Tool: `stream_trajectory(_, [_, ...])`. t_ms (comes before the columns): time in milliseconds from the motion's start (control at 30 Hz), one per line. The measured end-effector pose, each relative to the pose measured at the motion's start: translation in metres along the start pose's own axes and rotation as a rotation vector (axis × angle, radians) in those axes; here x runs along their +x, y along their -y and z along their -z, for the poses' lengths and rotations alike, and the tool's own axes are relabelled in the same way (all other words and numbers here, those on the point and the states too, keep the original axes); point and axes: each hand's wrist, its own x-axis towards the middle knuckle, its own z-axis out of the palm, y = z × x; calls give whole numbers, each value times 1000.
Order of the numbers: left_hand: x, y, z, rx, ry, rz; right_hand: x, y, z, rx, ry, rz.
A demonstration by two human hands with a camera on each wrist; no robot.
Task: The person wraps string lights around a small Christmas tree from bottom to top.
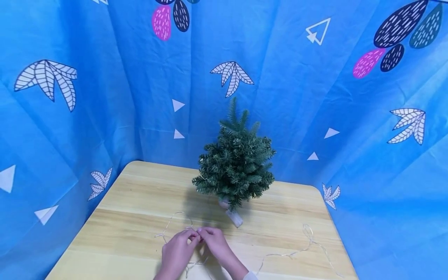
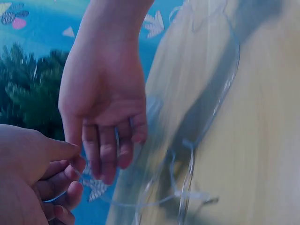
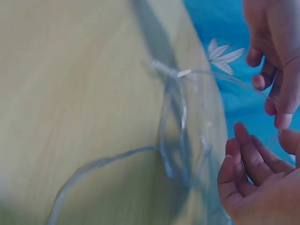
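Note:
A thin, clear string-light wire (image 1: 196, 263) runs up from the table into my two hands, which meet in front of the small tree. My left hand (image 1: 176, 249) pinches the wire between thumb and forefinger. Close against it, my right hand (image 1: 217, 245) pinches the same wire at the fingertips; its other fingers are loosely bent in the right wrist view. Below the hands, tangled wire loops (image 2: 187, 173) lie blurred in the left wrist view. In the right wrist view, a strand (image 3: 229, 79) stretches from the tangle to my left hand.
A small artificial Christmas tree (image 1: 238, 163) stands beyond my hands, on a pale foot (image 1: 234, 218). More of the wire (image 1: 280, 255) lies looped on the wooden table (image 1: 140, 186) at the right. Blue patterned cloth (image 1: 154, 97) hangs around the table.

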Motion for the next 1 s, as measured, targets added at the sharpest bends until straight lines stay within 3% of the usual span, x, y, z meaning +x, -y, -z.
stream_trajectory(200, [-5, -9, -5, 27, -12, -115, -16, 10, 21, 1, -26, -20])
stream_trajectory(367, [13, -12, -11, -11, -37, -219, -29, 21, 46, -34, 46, 11])
stream_trajectory(567, [41, -20, -22, -57, 108, -460, -44, 34, 72, -141, 128, 55])
stream_trajectory(733, [47, -22, -28, -116, 223, -592, -55, 41, 89, -224, 168, 70])
stream_trajectory(867, [44, -23, -29, -148, 264, -616, -62, 49, 102, -264, 203, 85])
stream_trajectory(1000, [40, -21, -28, -172, 264, -612, -66, 58, 113, -316, 235, 102])
